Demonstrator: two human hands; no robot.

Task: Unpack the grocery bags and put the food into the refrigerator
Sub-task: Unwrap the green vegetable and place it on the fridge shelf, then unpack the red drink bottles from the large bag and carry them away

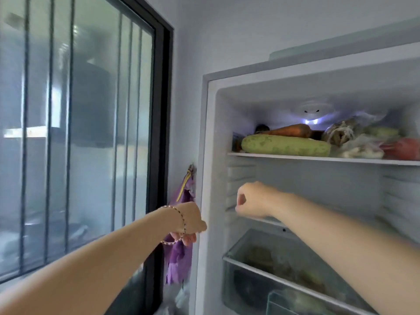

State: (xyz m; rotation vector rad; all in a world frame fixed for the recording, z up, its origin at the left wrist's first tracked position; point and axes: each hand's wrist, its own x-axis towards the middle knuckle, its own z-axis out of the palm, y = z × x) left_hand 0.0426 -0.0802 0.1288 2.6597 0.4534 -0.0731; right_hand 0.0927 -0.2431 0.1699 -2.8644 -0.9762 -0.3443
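Observation:
The refrigerator (209,155) stands open in front of me. On its top shelf (318,158) lie a pale green squash (285,145), an orange carrot (291,130) behind it, and several clear bags of food (354,142) to the right. My right hand (252,200) reaches inside under that shelf, its fingers curled with nothing visible in them. My left hand (191,220), with a bracelet on the wrist, is at the refrigerator's left outer edge; its fingers curl downward and are partly hidden.
A purple cloth (181,253) hangs on the wall between the refrigerator and a black-framed glass door (162,133). A clear crisper drawer (284,269) with dark vegetables sits low in the refrigerator.

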